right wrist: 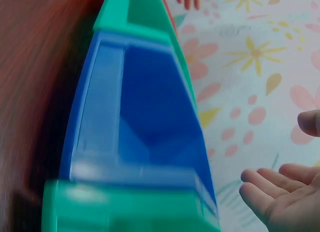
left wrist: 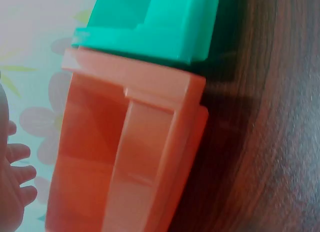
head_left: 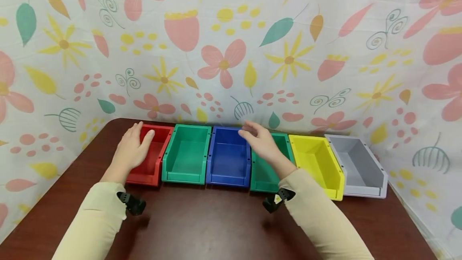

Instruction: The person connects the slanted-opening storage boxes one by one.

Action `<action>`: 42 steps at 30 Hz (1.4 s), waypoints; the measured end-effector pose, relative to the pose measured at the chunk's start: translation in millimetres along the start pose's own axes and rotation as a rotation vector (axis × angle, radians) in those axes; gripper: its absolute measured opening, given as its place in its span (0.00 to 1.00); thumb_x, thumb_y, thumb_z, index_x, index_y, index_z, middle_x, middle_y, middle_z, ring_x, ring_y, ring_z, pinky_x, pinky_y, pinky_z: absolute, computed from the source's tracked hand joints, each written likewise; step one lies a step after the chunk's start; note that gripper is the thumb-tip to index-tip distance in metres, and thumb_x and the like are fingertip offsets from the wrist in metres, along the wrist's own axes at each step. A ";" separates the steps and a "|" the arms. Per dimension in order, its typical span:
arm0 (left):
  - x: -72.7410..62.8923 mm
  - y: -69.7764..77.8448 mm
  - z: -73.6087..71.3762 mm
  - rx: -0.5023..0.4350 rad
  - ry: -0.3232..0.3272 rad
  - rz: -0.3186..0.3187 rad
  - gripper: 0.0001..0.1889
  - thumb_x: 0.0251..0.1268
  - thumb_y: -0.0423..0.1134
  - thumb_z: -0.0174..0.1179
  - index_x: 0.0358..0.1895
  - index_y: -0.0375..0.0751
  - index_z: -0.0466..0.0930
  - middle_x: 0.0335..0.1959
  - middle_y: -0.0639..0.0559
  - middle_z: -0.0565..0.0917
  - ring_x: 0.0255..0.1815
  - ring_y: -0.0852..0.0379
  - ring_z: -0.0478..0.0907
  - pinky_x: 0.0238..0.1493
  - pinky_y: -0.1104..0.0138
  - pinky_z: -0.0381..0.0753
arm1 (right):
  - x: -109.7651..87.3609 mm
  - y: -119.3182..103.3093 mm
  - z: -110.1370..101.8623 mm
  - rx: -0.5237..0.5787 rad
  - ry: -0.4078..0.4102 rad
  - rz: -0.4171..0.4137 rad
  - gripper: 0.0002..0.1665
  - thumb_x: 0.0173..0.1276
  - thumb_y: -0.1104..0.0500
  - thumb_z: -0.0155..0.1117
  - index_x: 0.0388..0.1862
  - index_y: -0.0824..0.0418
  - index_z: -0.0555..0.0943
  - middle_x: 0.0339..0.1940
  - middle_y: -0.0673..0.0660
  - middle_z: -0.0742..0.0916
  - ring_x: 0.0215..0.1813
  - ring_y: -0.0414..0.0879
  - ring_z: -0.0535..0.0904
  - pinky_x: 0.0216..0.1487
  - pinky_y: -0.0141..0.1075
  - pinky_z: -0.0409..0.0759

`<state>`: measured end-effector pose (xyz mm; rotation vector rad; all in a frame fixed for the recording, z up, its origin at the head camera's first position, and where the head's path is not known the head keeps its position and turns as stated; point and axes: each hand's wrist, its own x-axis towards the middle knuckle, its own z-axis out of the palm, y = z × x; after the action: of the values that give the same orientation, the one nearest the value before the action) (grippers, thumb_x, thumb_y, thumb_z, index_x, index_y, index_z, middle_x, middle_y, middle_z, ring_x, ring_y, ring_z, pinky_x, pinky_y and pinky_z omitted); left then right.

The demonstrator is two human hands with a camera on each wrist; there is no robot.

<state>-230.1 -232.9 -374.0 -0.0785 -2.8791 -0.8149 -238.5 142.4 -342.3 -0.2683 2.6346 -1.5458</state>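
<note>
Above the red bin point(head_left: 153, 153) hovers my left hand point(head_left: 130, 147), holding nothing, its fingers extended and the thumb apart. Its fingers point(left wrist: 20, 172) show at the edge of the left wrist view, away from that bin. My right hand point(head_left: 261, 141) is over the border of the blue bin point(head_left: 229, 157) and the right-hand green bin point(head_left: 265, 173), partly covering both. In the right wrist view its palm faces the camera, with fingers point(right wrist: 270, 187) loosely bent and nothing in them. Between the red and blue bins stands another green bin point(head_left: 187, 155).
Right of these stand a yellow bin point(head_left: 315, 161) and a grey bin point(head_left: 357, 165), the row slightly angled there. All the bins sit side by side at the back of a dark brown table point(head_left: 202, 228). A flower-patterned cloth point(head_left: 223, 23) hangs behind them.
</note>
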 end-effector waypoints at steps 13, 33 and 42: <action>-10.9 -21.5 -5.2 -0.015 -0.013 -0.100 0.42 0.71 0.61 0.35 0.73 0.28 0.45 0.71 0.25 0.52 0.68 0.26 0.52 0.60 0.32 0.57 | 13.9 -18.6 43.0 0.486 -0.190 0.187 0.33 0.74 0.54 0.50 0.73 0.64 0.58 0.71 0.61 0.69 0.70 0.55 0.68 0.67 0.45 0.69; -21.1 -42.5 -18.0 -0.081 -0.066 -0.201 0.43 0.68 0.58 0.47 0.72 0.26 0.46 0.67 0.23 0.60 0.62 0.27 0.62 0.56 0.39 0.69 | 25.7 -43.9 75.0 0.677 -0.375 0.260 0.40 0.72 0.45 0.48 0.77 0.57 0.48 0.75 0.69 0.56 0.75 0.61 0.57 0.70 0.44 0.64; -22.7 -43.8 -10.6 -0.123 0.040 -0.220 0.30 0.71 0.42 0.49 0.69 0.27 0.57 0.63 0.24 0.67 0.59 0.30 0.68 0.55 0.42 0.72 | 28.0 -44.7 74.9 0.656 -0.389 0.253 0.42 0.71 0.43 0.48 0.76 0.57 0.47 0.75 0.71 0.55 0.75 0.63 0.55 0.71 0.46 0.62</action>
<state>-210.4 -276.0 -391.2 0.2417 -2.8318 -1.0194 -249.5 51.5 -339.3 -0.1546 1.6912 -1.9147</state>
